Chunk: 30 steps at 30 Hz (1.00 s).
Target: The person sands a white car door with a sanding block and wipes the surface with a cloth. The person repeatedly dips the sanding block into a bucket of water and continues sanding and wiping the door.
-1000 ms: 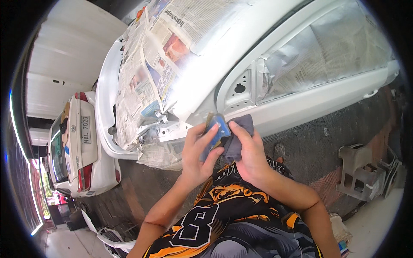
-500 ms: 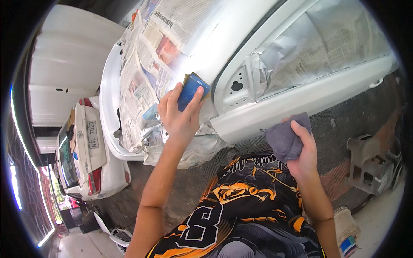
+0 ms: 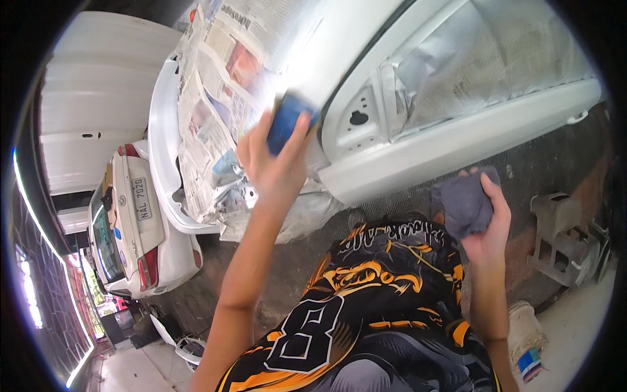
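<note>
My left hand (image 3: 271,166) is closed around a blue sanding block (image 3: 286,130) with a yellowish-brown sheet, likely sandpaper, showing at its edges. It holds the block at the white body panel (image 3: 343,59) of a car, between the newspaper masking (image 3: 202,124) and the front edge of the door (image 3: 392,160). Whether the block touches the paint is hard to tell, as it is slightly blurred. A crumpled grey cloth (image 3: 464,204) is gripped in my right hand (image 3: 491,238), held away from the car, below the door's lower edge.
Masking paper (image 3: 496,65) covers the door's window opening. Another white car (image 3: 140,222) stands at the left, near a large white corrugated panel (image 3: 98,98). At the right lie grey plastic car parts (image 3: 565,242), with a stained white bucket (image 3: 526,333) nearer me.
My left hand has moved slightly upward with the block. The right hand has shifted to the right with the cloth. The whole view has moved a little.
</note>
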### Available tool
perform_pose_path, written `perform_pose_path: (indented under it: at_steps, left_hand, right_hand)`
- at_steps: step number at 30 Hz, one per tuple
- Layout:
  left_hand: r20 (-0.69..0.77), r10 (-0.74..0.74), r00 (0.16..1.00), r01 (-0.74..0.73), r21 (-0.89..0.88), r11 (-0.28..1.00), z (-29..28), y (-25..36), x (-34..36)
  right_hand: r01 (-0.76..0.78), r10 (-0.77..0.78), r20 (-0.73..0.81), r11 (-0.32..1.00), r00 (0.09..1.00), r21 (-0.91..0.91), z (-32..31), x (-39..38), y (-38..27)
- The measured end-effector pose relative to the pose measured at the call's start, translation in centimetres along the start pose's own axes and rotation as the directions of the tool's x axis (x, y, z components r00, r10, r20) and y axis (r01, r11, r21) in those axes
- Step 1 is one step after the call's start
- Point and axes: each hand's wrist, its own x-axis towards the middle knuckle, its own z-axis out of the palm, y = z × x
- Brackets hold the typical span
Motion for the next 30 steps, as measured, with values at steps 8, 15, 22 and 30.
perform_pose_path:
  at_steps: [8,15,22,30]
  left_hand:
    - [0.017,0.001,1.0,-0.001,-0.02,1.0,0.3,-0.2,-0.2]
    - [0.046,-0.012,0.999,0.012,-0.006,1.0,0.7,0.3,1.0]
    - [-0.009,-0.004,1.0,0.004,0.008,1.0,0.8,0.0,0.6]
    - [-0.001,0.056,0.998,-0.056,0.045,0.997,0.5,-0.3,0.9]
  right_hand:
    - [-0.053,0.05,0.063,0.998,0.997,0.043,0.4,0.5,-0.6]
    - [-0.11,0.1,0.109,0.99,0.989,0.084,-0.1,0.7,0.5]
    - [-0.047,0.036,0.1,0.993,0.994,0.112,0.3,-0.1,0.8]
    - [-0.128,0.125,0.258,0.992,0.958,-0.006,0.5,-1.0,0.9]
